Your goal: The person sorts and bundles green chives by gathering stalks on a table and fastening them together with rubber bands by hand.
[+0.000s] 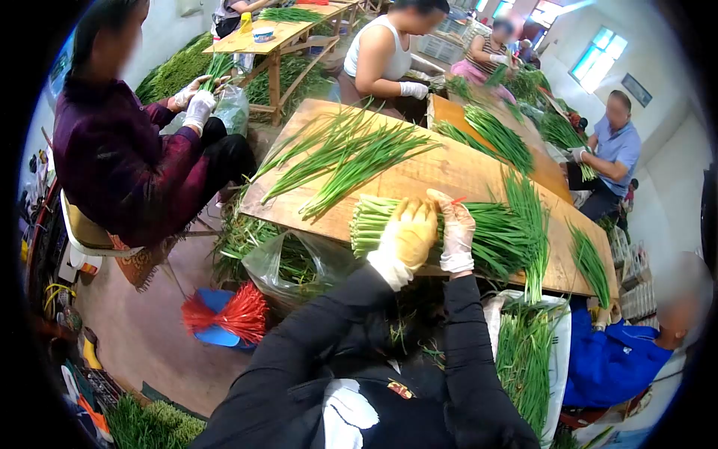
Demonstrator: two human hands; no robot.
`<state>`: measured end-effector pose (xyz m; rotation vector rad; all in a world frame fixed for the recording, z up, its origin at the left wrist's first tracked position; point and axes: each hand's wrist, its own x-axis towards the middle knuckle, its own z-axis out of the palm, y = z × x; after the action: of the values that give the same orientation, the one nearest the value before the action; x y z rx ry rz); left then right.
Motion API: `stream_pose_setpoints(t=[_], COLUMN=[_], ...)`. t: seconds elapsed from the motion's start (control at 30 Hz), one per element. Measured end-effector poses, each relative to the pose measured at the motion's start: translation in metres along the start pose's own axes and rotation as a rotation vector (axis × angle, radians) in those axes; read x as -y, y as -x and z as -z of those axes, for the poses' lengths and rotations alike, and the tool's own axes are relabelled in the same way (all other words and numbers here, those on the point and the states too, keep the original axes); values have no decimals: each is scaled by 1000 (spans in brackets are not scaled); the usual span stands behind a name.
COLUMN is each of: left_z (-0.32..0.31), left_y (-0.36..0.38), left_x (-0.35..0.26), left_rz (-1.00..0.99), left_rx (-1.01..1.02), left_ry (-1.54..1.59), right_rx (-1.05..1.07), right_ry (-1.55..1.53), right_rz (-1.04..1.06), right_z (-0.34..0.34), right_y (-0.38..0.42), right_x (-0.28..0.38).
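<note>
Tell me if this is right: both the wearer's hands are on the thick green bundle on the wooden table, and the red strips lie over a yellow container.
The container is blue, not yellow, as the head view shows. The red strips lie over it, and the left hand and right hand are on the green bundle on the table.

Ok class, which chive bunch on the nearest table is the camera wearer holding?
The thickest bunch, pale ends leftwards: it alone has the wearer's left hand and right hand on it.
</note>
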<state>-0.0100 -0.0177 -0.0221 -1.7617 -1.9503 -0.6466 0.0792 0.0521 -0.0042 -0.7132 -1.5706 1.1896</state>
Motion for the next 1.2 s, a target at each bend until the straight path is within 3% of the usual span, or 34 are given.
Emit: stream_pose_setpoints(t=[0.07, 0.13, 0.17, 0.23, 0.37, 0.43, 0.5, 0.53, 0.57, 0.63, 0.7, 0.73, 0.8, 0.87, 0.93, 1.0, 1.17, 1.2], left_z=[13, 24, 34, 12, -6, -2, 10, 20, 30, 34, 21, 14, 3, -1, 11, 23, 12, 10], left_y=[-12, -3, -2, 6, 4, -2, -7, -11, -14, -16, -15, -15, -15, -13, -16, -19, -19, -15], left_x=[28, 63, 79, 108, 122, 120, 117, 115, 112, 107, 106, 109, 115, 119, 116, 112, 117, 118], left_rz=[34, 116, 132, -17, -14, 110, 76, -32, -137, -122, 110, 109, 246, 269, 295, 543, 481, 424], left_rx=[54, -83, 73, 70, 103, 131, 90, 78, 64, 105, 196, 197, 295, 331, 368, 525, 508, 450], left_ry=[238, 266, 356, 695, 839, 910, 881, 665, 447, 361, 694, 693, 1012, 1005, 997, 1166, 1215, 1306], right_rx=[36, 58, 88, 90, 64, 67, 139, 172, 217, 165, 133, 101, 105, 109, 192, 195, 152, 152], right_ry=[48, 33, 18, -40, 64, 35, 190, 444, 662, 692, 602, 513, 533, 555, 872, 799, 805, 830], right_rz=[-130, -131, -124, -119, -202, -181, 24, 189, 269, 302, 173, 49, 16, -17, 272, 338, 728, 650], right_z=[1, 1, 2, 3, 2, -1, -4, -5, -3, -4, -5, -6, -5, -3, -2, -8, -30, -35], right_y=[2, 0, 1, 0, -1, -1, 2, 1, 1, -1, -2, -3, -5, -7, -8, -4, -5, -3], right_x=[24, 21, 19, 18, 19, 15, 1, 0, 3, -6, -11, -11, -14, -16, -15, -12, -1, 4])
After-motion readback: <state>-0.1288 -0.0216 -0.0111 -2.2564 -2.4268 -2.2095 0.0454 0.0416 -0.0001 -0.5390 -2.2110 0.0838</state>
